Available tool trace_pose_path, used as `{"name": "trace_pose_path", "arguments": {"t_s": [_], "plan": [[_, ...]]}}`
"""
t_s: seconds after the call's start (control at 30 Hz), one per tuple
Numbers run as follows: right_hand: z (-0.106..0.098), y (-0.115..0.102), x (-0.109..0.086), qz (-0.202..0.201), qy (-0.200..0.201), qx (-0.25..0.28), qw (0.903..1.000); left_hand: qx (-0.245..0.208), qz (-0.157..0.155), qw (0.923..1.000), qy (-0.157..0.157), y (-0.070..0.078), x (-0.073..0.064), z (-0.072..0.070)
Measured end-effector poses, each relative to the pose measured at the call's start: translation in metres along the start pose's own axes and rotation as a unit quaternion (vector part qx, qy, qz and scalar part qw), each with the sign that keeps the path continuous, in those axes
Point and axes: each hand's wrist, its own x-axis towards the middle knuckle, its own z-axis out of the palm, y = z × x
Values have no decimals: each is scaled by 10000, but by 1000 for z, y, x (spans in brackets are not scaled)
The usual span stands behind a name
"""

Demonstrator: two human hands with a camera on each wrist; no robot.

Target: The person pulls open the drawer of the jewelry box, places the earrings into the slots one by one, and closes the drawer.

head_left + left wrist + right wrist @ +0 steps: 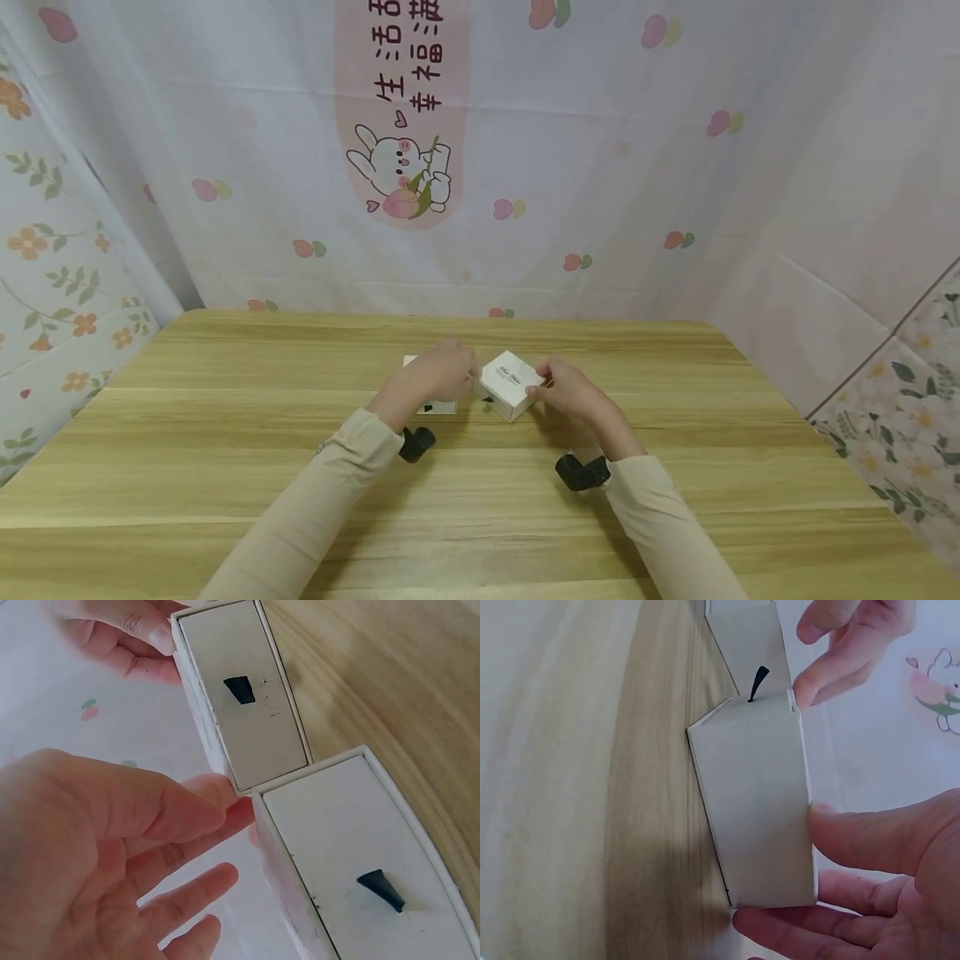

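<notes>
Two small white drawer boxes with black pull tabs are on the wooden table. My right hand (573, 389) holds the right box (508, 383), which has dark lettering on top; in the right wrist view the thumb (862, 838) lies on its top and the fingers are at its back end. My left hand (444, 369) is over the left box (442, 407), partly hiding it. In the left wrist view, the left hand's fingertips reach the near corner of the right box, with the other fingers spread loosely. The left box (375, 847) stands right beside that corner, its black tab (382, 890) showing.
The wooden table (480, 500) extends around both boxes. A white curtain (600, 150) with fruit prints and a rabbit drawing hangs behind its far edge. Floral cloth (52, 275) hangs on the left side. Black wrist mounts (583, 472) sit below both hands.
</notes>
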Motion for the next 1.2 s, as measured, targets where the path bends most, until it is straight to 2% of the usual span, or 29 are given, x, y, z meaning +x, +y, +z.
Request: {"name": "trace_pose_path", "arguments": {"t_s": [0.1,0.33,0.57,0.9,1.2], "plan": [[1,0,-3,31,-32,8,10000,-25,19,10000,46,0,-3,2],[4,-3,-11,73,-69,-71,9999,243,338,9991,99,1,-11,4],[6,-5,-18,53,-66,-203,9998,290,532,9979,241,3,-18,7],[8,-6,-25,-53,-111,-246,9996,318,463,9979,333,7,-30,11],[10,-7,-29,-162,-101,-319,9993,912,781,9917,461,10,-37,13]]}}
